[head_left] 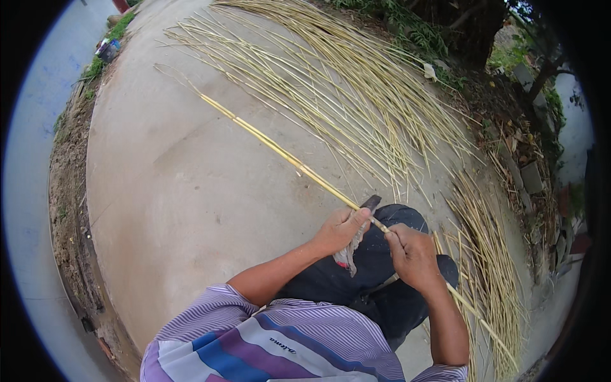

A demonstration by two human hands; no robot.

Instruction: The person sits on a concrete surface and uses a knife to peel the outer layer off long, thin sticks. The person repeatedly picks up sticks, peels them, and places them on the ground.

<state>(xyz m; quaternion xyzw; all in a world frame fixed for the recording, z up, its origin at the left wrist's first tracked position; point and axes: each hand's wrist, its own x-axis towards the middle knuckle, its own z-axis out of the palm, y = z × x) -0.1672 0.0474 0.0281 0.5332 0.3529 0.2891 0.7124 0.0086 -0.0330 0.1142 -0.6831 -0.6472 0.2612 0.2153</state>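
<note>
One cane stalk (324,184) appears mid-work, clamped in right hand (415,256), left hand (342,231) gripping dark tool (371,202); whether upper-centre stalks (359,73) or lower-right stalks (487,254) are finished is undeterminable.

Outdoor concrete yard (165,204) — tree trunk (470,35), soil strip (69,175).

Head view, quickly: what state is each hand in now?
Left hand: closed, holding a dark-tipped object against the long stalk.
Right hand: closed, gripping the same stalk.

Concrete ground (172,204) lies between a bluish wall (32,184) and tree (468,38).
</note>
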